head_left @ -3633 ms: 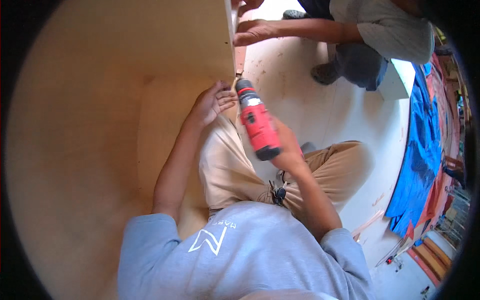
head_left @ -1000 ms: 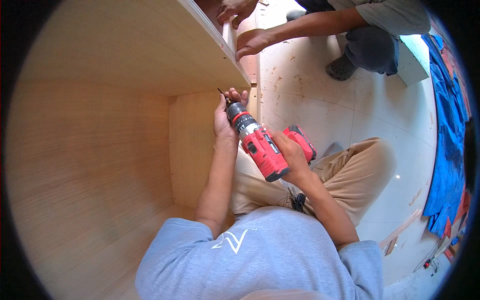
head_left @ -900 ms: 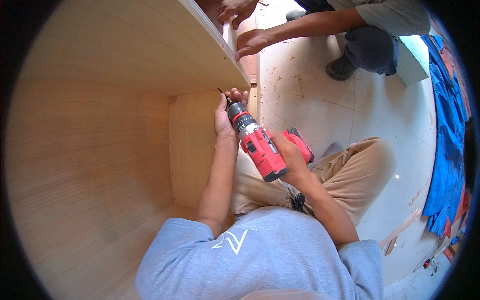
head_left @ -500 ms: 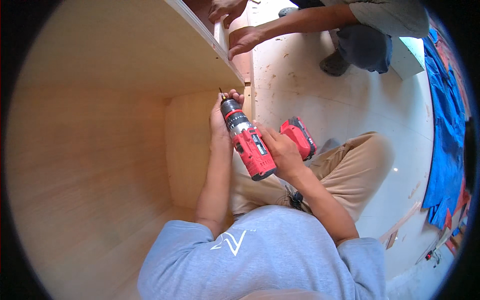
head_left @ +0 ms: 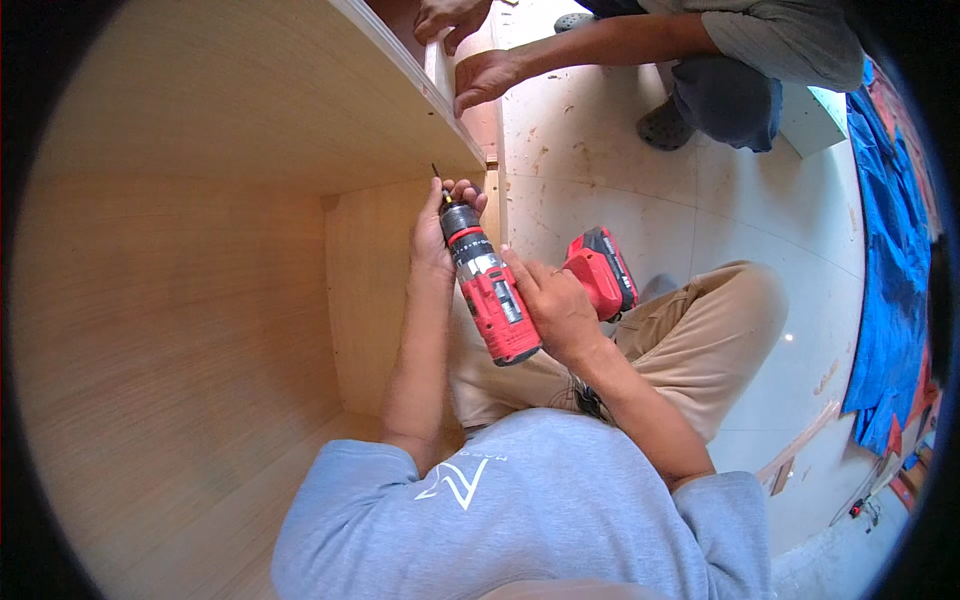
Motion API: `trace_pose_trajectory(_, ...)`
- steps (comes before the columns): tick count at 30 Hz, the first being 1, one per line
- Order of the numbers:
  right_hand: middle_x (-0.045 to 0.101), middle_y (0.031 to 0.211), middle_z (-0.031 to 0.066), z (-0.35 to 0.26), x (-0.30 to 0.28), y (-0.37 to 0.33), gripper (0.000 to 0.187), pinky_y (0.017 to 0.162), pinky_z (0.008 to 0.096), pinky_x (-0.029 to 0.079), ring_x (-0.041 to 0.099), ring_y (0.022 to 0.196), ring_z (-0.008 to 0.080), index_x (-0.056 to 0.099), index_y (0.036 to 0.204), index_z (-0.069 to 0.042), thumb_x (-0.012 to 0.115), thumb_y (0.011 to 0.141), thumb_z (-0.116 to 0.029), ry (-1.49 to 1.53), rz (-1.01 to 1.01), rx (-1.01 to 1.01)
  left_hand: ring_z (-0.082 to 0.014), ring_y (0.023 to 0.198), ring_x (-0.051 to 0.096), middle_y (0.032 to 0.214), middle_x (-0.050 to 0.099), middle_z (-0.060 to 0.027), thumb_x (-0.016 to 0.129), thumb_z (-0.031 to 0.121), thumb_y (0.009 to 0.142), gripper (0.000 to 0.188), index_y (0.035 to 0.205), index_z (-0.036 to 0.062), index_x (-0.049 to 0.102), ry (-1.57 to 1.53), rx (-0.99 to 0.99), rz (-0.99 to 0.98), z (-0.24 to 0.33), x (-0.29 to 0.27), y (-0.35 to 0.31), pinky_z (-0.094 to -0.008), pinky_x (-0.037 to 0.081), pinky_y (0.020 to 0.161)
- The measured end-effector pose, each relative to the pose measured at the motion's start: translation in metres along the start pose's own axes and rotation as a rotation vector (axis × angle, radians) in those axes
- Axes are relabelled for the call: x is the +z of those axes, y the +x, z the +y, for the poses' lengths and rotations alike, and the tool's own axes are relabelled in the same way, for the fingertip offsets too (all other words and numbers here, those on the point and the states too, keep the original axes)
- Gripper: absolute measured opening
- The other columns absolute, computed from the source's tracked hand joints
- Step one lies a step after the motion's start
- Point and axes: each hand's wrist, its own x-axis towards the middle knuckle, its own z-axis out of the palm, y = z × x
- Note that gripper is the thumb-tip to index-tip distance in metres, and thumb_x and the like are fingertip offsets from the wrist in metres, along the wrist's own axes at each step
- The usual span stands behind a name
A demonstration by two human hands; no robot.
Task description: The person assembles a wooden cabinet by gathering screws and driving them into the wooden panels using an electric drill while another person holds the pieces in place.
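Observation:
A red and black cordless drill (head_left: 490,290) lies slantwise in front of me, its nose toward the far side and its thin dark bit (head_left: 436,173) just below the edge of the wooden panel above. My right hand (head_left: 560,305) is closed around its grip, fingers along the body; the battery (head_left: 605,272) juts out beyond that hand to the right. My left hand (head_left: 432,232) cups the front end at the chuck (head_left: 459,214), with the thumb beside the bit and the fingertips curled on the other side. Whether it also pinches a screw I cannot tell.
A large wooden cabinet (head_left: 180,290) surrounds my left side. Another person's hands (head_left: 488,80) grip a pale strip (head_left: 440,66) at its panel edge (head_left: 420,85). That person crouches on the tiled floor (head_left: 600,180), strewn with shavings. A blue tarp (head_left: 885,290) lies at the right.
The drill has swung slightly, its tail and nose shifting a little left, and the bit tip is higher, nearer the panel edge. Both my hands keep their hold on it.

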Motion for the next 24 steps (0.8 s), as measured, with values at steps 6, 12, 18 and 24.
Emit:
trace_pose_trajectory(6,0.052,0.074,0.0096,-0.019,0.020,0.026,0.052,0.055,0.0335,0.046,0.057,0.057,0.0220,0.041,0.124,0.001,0.050,0.075,-0.014,-0.209,0.014,0.052,-0.0259,0.081,0.061,0.091,0.058,-0.0163,0.047,0.023,0.090,0.023,0.094,0.0000,0.050,0.388,-0.121,0.024,0.021,0.006,0.026,-0.0407,0.054,0.073)
trace_pose_trajectory(12,0.050,0.075,0.0103,-0.024,0.038,0.037,0.053,0.053,0.0341,0.045,0.055,0.053,0.0220,0.038,0.125,0.006,0.049,0.075,-0.011,-0.195,0.047,0.063,-0.0264,0.100,0.053,0.099,0.051,-0.0152,0.047,0.020,0.089,0.027,0.104,-0.0037,0.047,0.885,-0.036,0.097,0.039,0.024,0.036,-0.0424,0.054,0.076)
trace_pose_trajectory(18,0.050,0.074,0.0105,-0.024,0.039,0.037,0.053,0.052,0.0343,0.045,0.055,0.053,0.0222,0.038,0.125,0.005,0.049,0.076,-0.011,-0.217,0.025,0.075,-0.0273,0.107,0.048,0.107,0.046,-0.0175,0.049,0.020,0.087,0.029,0.102,-0.0051,0.047,0.837,-0.079,0.081,0.038,0.021,0.042,-0.0453,0.054,0.076)
trace_pose_trajectory(24,0.050,0.072,0.0104,-0.022,0.038,0.039,0.053,0.052,0.0348,0.045,0.055,0.053,0.0230,0.037,0.126,0.004,0.049,0.077,-0.013,-0.187,0.062,0.078,-0.0245,0.091,0.057,0.097,0.051,-0.0173,0.048,0.020,0.087,0.026,0.097,-0.0042,0.049,0.837,0.032,0.072,0.033,0.024,0.042,-0.0347,0.057,0.060)
